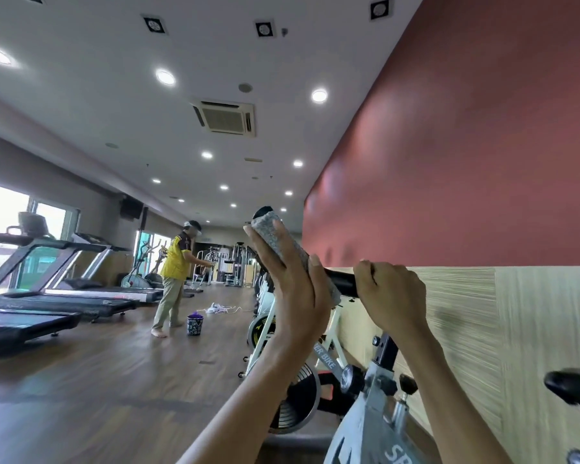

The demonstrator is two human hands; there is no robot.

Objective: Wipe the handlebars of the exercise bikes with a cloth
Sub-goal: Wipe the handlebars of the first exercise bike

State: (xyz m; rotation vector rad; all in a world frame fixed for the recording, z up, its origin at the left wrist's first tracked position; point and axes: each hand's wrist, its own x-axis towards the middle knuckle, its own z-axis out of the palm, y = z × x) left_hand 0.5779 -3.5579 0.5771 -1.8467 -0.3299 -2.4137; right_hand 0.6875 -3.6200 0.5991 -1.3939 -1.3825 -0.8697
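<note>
Bright ceiling downlights [165, 77] — wide-angle bowing, blurred right edge

I'm in a gym. The handlebar [344, 279] that my left hand [292, 296] and right hand [390, 293] grip belongs to a white spin bike [365, 426]. More spin bikes [263, 326] stand in a row beyond my hands, along the wall. Well to the left of my hands, treadmills [64, 296] line the windows, with an elliptical trainer [141, 274] past them. Far beyond my hands stand weight machines [235, 266]. A wood-plank floor [98, 380] spreads below, and a ceiling air-conditioning cassette [225, 117] and downlights [165, 77] sit overhead.
</note>
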